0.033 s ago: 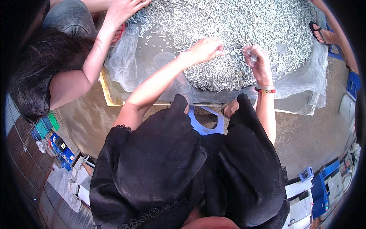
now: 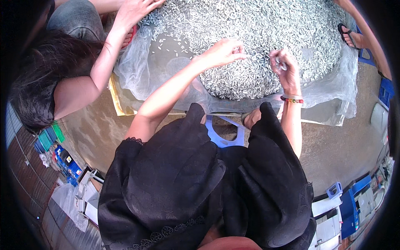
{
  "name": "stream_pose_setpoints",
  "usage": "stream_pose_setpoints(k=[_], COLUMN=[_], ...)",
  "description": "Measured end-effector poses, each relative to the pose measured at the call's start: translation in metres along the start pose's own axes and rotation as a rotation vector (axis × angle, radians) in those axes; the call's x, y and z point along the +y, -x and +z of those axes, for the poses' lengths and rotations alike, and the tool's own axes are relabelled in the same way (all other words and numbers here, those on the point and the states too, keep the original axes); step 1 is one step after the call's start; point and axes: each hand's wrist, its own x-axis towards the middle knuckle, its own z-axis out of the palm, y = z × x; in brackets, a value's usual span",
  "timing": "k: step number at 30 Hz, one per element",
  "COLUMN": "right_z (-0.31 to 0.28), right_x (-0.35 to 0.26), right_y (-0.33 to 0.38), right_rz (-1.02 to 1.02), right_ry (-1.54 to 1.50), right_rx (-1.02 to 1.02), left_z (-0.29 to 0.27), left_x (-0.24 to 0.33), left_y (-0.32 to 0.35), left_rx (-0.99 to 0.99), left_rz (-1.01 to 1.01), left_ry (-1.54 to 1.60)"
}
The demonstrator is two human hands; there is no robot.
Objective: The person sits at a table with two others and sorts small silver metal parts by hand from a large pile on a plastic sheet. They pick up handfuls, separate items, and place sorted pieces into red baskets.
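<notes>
A wide heap of small silvery pieces, mostly short rods with some larger curved ones among them, lies in front of me. Over its near middle is my left hand, its fingers bent towards the thumb. Whether anything is between the fingertips is too small to tell. To the right, my right hand is raised just above the heap, fingers curled around shiny, curved silvery pieces. A pale band and a coloured bracelet circle that wrist.
Translucent plastic sheeting borders the heap. A co-worker's hand reaches the heap at the far left; another person's forearm shows at the right. A blue plastic stool sits below my knees. A sandalled foot is at the right edge.
My right hand has shifted slightly right, turning so the curved pieces in it show more. My left hand has moved slightly, its thumb stretched a little further right.
</notes>
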Motion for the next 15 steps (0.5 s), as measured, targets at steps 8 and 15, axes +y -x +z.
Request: stream_pose_setpoints(k=[8, 15], right_z=[-0.016, 0.004], right_x=[0.016, 0.054], right_y=[-0.018, -0.025], right_rz=[0.003, -0.056], right_ry=[0.794, 1.474], right_rx=[0.137, 0.163], left_z=[-0.051, -0.008], left_x=[0.016, -0.014], left_y=[0.011, -0.009], left_rx=[-0.04, 0.078], left_rz=[-0.15, -0.015], left_ry=[1.183, -0.427])
